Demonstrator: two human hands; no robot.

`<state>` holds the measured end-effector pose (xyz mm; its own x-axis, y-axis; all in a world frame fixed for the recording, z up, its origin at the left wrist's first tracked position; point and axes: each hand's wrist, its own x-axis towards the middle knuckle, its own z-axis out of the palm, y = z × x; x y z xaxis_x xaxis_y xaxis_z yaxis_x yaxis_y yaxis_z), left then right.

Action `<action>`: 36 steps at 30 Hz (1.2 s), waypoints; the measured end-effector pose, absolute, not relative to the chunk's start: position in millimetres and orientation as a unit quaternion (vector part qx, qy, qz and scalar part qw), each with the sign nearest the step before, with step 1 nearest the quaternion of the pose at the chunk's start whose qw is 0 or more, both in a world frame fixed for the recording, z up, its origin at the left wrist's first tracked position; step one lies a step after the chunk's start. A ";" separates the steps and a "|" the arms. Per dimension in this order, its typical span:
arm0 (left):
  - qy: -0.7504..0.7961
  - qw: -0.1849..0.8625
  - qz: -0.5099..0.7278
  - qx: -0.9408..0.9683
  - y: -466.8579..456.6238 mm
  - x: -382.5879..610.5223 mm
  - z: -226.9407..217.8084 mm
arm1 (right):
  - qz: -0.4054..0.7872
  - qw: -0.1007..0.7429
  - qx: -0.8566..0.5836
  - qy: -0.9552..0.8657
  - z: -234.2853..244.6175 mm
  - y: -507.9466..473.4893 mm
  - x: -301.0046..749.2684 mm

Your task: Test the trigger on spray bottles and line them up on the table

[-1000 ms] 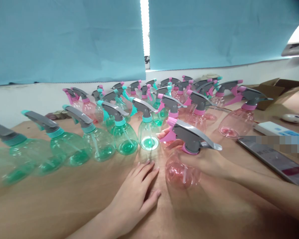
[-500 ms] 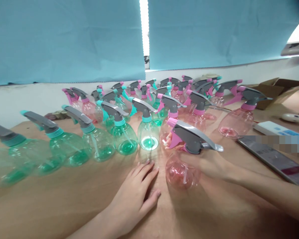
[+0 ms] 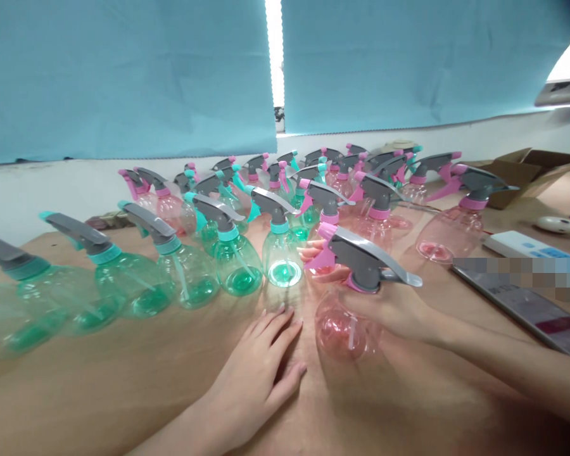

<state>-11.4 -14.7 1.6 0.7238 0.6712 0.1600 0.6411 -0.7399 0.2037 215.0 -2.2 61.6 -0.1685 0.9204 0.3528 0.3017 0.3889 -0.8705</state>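
Observation:
My left hand (image 3: 266, 367) lies flat on the wooden table with its fingers stretched out, touching no bottle. To its right stands a clear pink spray bottle (image 3: 344, 329) with a grey head (image 3: 361, 256) and pink trigger. My right hand (image 3: 384, 307) reaches behind this bottle and wraps round its neck, its fingertips showing on the left beside the trigger. The bottle and its head partly hide that hand. Just beyond my left hand, a clear green spray bottle (image 3: 281, 256) stands at the right end of a row of green ones.
Several pink and green spray bottles crowd the back of the table (image 3: 137, 392). Another pink spray bottle (image 3: 449, 231) stands to the right, near a phone (image 3: 517, 304), a white box-shaped device (image 3: 527, 246) and an open cardboard box (image 3: 517, 174). Blue curtains hang behind.
The held spray bottle's head has shifted slightly left. My right fingers now reach further out on the left of its trigger, looking straighter. My left hand has stayed still.

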 end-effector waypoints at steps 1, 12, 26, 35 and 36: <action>0.354 0.068 0.113 0.926 -14.7 -11.5 1.5 | 0.329 0.466 -0.446 -0.689 61.0 -2.4 215.3; 0.356 0.068 0.110 0.926 -14.9 -11.3 1.7 | 0.333 0.435 -0.456 -0.702 59.8 -4.1 219.9; 0.356 0.076 0.118 0.924 -15.0 -11.2 2.0 | 0.331 0.472 -0.423 -0.699 59.9 -2.3 216.7; 0.358 0.076 0.114 0.924 -15.3 -11.3 3.1 | 0.324 0.487 -0.416 -0.696 61.9 -2.8 216.0; 0.358 0.074 0.111 0.924 -15.4 -11.1 3.5 | 0.323 0.486 -0.416 -0.697 62.0 -3.0 216.0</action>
<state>-11.1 -15.4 3.5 0.7191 0.6780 0.1523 0.6449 -0.7328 0.2169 216.0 -3.0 62.0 -0.1815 0.8942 0.4091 0.2652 0.4451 -0.8553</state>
